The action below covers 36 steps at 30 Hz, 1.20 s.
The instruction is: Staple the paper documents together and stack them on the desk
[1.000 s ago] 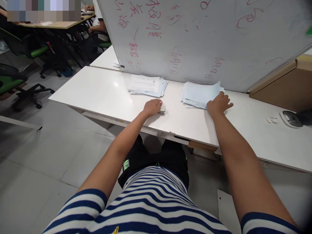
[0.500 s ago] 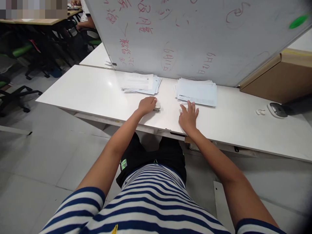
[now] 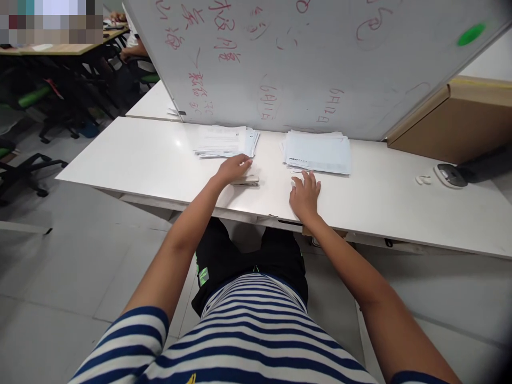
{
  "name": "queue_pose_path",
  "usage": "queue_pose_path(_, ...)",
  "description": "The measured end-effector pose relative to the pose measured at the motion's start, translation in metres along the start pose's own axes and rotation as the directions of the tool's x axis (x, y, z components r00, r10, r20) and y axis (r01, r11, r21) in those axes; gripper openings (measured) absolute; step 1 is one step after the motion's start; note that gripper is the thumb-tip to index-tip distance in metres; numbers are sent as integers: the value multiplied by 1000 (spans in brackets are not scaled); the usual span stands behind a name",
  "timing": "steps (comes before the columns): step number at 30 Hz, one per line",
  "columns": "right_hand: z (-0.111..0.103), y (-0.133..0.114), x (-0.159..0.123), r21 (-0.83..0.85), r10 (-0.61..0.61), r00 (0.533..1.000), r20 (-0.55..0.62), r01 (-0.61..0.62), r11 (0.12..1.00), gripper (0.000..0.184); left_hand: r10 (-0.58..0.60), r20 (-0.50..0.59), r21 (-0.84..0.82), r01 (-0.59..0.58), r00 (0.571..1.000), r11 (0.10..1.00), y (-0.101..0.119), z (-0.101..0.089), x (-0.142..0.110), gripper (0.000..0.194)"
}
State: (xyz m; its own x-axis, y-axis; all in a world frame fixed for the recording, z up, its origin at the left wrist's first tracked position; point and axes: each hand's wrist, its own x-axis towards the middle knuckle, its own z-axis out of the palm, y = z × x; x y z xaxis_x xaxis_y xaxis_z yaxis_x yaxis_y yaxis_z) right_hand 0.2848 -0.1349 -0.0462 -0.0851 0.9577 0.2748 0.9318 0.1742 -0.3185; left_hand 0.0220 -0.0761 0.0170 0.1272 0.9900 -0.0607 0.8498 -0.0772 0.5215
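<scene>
If my left hand (image 3: 232,168) dips or sweeps sideways, it could knock the stapler (image 3: 249,181) askew; a shove from my right hand (image 3: 304,198) could fan out the loose papers (image 3: 320,152). The stapler lies on the desk (image 3: 392,205), nearer me than my left fingers, partly hidden. That hand is loosely open, contact unclear; my right is spread, holding nothing.

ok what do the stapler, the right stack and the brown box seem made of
Stapler: perhaps metal, maybe partly plastic; pale body with a slight shine.
Right stack: paper, matt; thin overlapping sheet edges show.
Brown box: likely cardboard, dull; plain tan side, creased-looking edge.
</scene>
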Motion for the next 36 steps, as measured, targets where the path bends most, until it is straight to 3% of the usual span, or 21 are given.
queue_pose_path(5, 0, 0, 2, 4, -21, 1000, 1, 21, 1000, 43, 66, -156, 246, -26, 986, 969, -18, -9, 32, 49)
queue_pose_path(10, 5, 3, 3, -1, -40, 999, -32, 40, 999, 43, 142, -35, 436, -113, 989, 893, -39, -9, 54, 58)
queue_pose_path(13, 7, 4, 3, 11, -51, 997, -54, 52, 999, 43, 141, 9, 447, -130, 990, 885, -46, -9, 58, 50)
queue_pose_path(20, 9, 6, 3, 25, -68, 996, -66, 69, 997, 43, 116, -1, 411, -105, 993, 906, -47, -8, 56, 45)
queue_pose_path(36, 10, 7, 3, 39, -66, 994, -84, 69, 997, 42, 97, -116, 351, -50, 989, 935, -45, -7, 45, 35)
